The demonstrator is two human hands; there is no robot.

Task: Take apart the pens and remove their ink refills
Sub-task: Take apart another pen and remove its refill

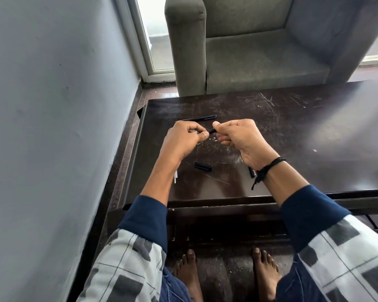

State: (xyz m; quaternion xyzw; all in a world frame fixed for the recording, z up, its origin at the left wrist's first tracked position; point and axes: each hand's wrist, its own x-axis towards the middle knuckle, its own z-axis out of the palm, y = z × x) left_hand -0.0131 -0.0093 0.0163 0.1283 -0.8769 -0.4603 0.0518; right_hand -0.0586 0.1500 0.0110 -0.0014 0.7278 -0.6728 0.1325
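Both hands hold a black pen (212, 131) just above the dark wooden table (292, 136). My left hand (183, 138) grips its left end with curled fingers; my right hand (238, 138) pinches its right end between thumb and fingers. Only a short black piece shows between the hands. Another dark pen (200, 118) lies on the table beyond the hands. A black pen cap (203, 166) lies below the hands. Thin clear refills (22, 176) lie beside my left forearm. A black pen part (252, 172) lies partly hidden under my right wrist.
A grey armchair (260, 46) stands behind the table. A grey wall (52, 105) runs along the left, close to the table's left edge. My bare feet (225, 271) rest under the table's near edge.
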